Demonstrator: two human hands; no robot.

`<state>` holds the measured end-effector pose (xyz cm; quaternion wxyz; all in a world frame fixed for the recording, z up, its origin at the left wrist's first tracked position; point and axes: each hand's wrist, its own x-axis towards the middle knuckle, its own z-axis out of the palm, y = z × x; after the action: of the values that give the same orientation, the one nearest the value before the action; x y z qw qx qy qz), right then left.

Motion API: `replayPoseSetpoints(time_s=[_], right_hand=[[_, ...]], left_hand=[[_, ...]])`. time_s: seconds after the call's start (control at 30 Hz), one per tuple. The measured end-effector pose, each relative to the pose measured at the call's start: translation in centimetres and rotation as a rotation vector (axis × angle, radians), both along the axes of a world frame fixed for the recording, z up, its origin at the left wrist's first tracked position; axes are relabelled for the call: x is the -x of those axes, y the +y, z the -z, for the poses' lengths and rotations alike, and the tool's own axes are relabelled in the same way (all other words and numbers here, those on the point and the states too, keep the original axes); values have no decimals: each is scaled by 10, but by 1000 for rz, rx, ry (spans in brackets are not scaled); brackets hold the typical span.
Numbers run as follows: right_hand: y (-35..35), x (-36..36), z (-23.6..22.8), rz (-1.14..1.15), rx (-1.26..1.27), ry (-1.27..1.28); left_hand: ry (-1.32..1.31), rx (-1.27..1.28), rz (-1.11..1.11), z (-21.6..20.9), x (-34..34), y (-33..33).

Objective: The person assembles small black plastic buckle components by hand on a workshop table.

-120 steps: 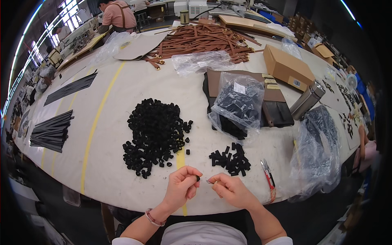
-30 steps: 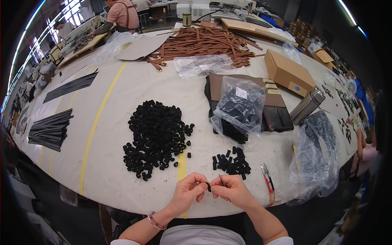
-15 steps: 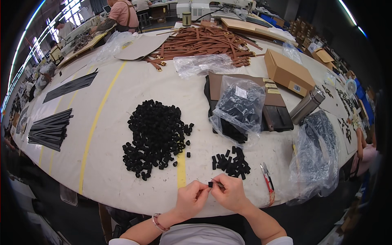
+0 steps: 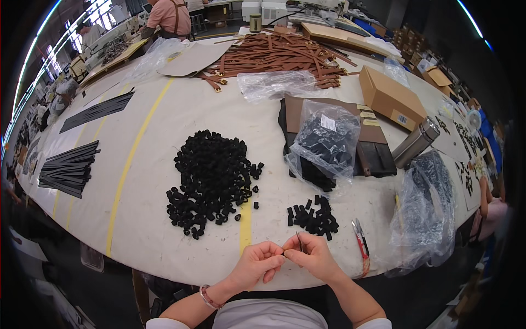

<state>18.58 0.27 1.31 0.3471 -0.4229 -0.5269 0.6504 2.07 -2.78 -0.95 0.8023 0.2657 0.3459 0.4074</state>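
My left hand (image 4: 258,264) and my right hand (image 4: 312,259) meet over the table's near edge, fingertips touching. A small black piece (image 4: 284,254) is pinched between them, mostly hidden by the fingers. From my right hand's grip sticks up a thin, dark, pointed tool (image 4: 299,239); its exact kind is too small to make out. Just beyond my right hand lies a small pile of flat black fabric pieces (image 4: 316,217). Farther left spreads a big heap of black folded loops (image 4: 211,175). Red-handled thread snips (image 4: 361,241) rest right of my right hand.
Clear plastic bags (image 4: 424,208) and a steel flask (image 4: 417,142) stand at the right, near a cardboard box (image 4: 392,98). A bagged bundle (image 4: 326,137) lies on dark leather panels. Brown belts (image 4: 274,57) pile up at the back; grey strips (image 4: 70,167) lie left.
The black piece, plainly visible between my fingers before, is now mostly covered. The pointed tool in my right hand has swung upright, and my left fingers have loosened a little.
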Motion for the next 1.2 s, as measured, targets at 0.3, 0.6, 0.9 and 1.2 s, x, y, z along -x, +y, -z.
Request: replayPoseSetpoints(time_s=[0.3, 0.6, 0.9, 1.2], right_hand=[[5, -6, 12, -187, 459, 217], [5, 0, 15, -308, 532, 349], [3, 0, 28, -239, 391, 182], [-3, 16, 12, -152, -62, -144]], left_hand=[[218, -81, 48, -9, 7, 0], [305, -148, 33, -11, 11, -2], [958, -980, -206, 2, -6, -4], [647, -569, -285, 12, 6, 7]])
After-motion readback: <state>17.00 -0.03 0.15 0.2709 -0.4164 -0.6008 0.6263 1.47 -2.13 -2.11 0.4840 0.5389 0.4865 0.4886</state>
